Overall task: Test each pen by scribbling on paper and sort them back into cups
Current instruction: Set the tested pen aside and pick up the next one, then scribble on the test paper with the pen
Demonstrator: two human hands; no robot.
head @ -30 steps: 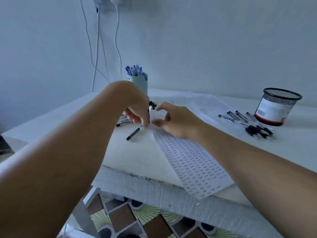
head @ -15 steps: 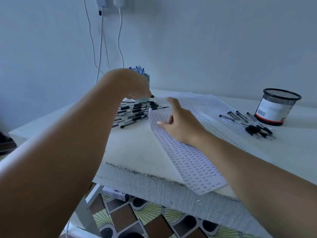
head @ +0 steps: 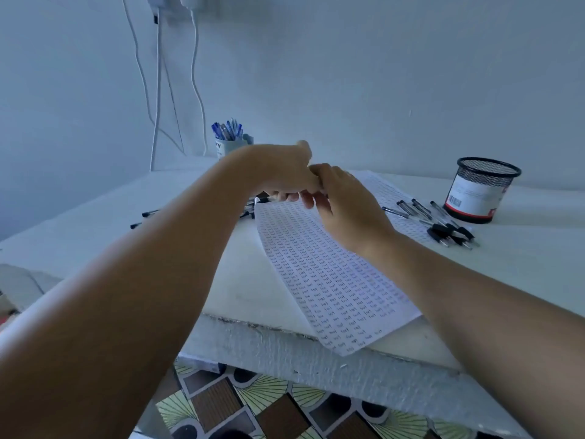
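pens (head: 227, 129) in cup (head: 230, 147) far left | mesh cup (head: 481, 191) right | paper (head: 329, 274) between

We see two bare forearms, no sleeves in view up to the frame edge. Left hand (head: 278, 172) and right hand (head: 345, 207): no rings, watch, bracelet or gloves that we can make out. Fingers (head: 308, 199) slender; nails too blurred for us to judge.
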